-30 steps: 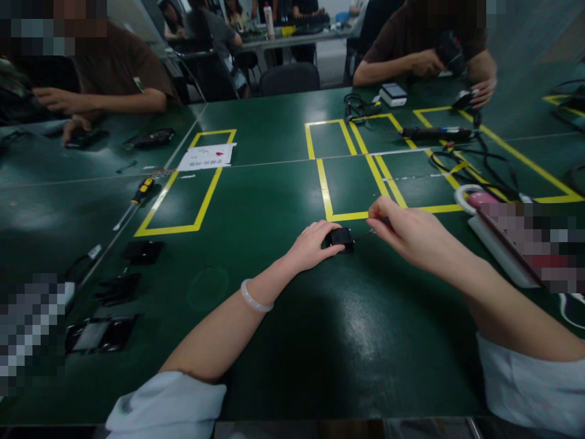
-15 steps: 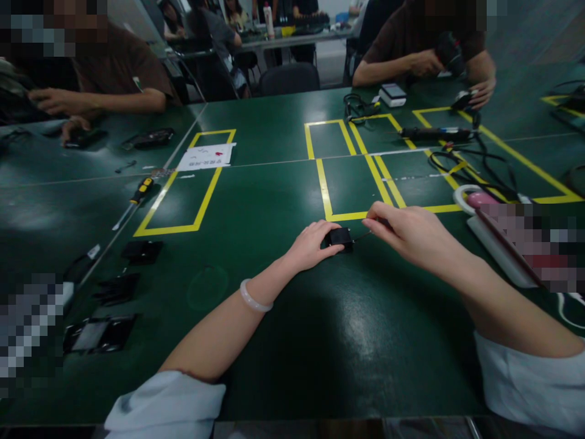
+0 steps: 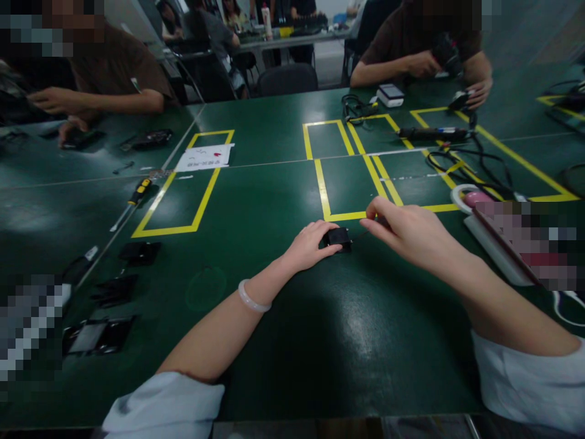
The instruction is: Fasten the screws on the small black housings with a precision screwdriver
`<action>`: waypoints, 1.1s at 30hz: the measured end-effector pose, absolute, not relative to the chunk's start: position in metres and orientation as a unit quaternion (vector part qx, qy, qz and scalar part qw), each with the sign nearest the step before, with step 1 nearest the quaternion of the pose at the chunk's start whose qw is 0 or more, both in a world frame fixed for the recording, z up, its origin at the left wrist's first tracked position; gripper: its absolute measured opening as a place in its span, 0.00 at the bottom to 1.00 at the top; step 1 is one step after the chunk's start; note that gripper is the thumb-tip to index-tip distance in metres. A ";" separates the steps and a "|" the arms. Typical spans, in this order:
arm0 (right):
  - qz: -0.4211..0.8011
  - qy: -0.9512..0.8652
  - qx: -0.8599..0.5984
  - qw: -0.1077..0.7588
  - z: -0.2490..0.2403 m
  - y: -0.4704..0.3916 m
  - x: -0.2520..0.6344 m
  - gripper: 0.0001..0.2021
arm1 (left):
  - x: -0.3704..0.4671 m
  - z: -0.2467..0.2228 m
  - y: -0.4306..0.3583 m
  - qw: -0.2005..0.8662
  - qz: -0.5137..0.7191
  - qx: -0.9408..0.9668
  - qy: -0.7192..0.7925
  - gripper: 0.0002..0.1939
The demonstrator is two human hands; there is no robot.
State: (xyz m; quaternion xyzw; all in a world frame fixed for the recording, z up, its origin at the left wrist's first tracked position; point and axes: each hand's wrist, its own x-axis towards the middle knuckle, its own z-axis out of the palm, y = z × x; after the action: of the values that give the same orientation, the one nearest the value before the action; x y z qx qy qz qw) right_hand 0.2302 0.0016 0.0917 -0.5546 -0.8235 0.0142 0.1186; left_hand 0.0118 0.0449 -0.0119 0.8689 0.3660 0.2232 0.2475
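Observation:
A small black box-like part [image 3: 339, 238] rests on the green table [image 3: 274, 341], with small bright bits at its corners. My left hand [image 3: 311, 247] grips it from the left, thumb at the near side and fingers over the far side. To the right of the part is my right hand [image 3: 402, 228], its thumb and forefinger closed in a pinch on a thin dark piece [image 3: 362, 235] that points toward the part. What this piece is cannot be made out, nor whether it touches the part.
Left lie a yellow-black screwdriver [image 3: 139, 192], black parts [image 3: 140, 252] and a white label [image 3: 205, 158]. A black tool [image 3: 434, 134], cables and a white device [image 3: 390, 95] are at the back right. A pink case [image 3: 516, 238] lies right. Two people sit opposite.
My right hand has risen slightly, and the thin piece shows less clearly and seems drawn back from the black part. My left hand keeps its hold. The whole view has shifted slightly.

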 end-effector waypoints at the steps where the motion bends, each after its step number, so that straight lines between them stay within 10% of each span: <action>1: 0.011 -0.824 -0.555 0.117 0.091 0.001 0.230 0.12 | 0.012 -0.012 0.045 0.246 0.225 0.870 0.364 0.19; 33: 0.021 -0.830 -0.550 0.095 0.098 0.009 0.226 0.13 | 0.010 -0.010 0.045 0.248 0.216 0.872 0.362 0.20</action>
State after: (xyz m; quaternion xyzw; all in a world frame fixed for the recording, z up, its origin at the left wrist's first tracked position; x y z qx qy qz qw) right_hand 0.2262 0.0088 0.0981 -0.5496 -0.8297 0.0206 0.0953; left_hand 0.0096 0.0447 -0.0097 0.8724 0.3617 0.2163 0.2477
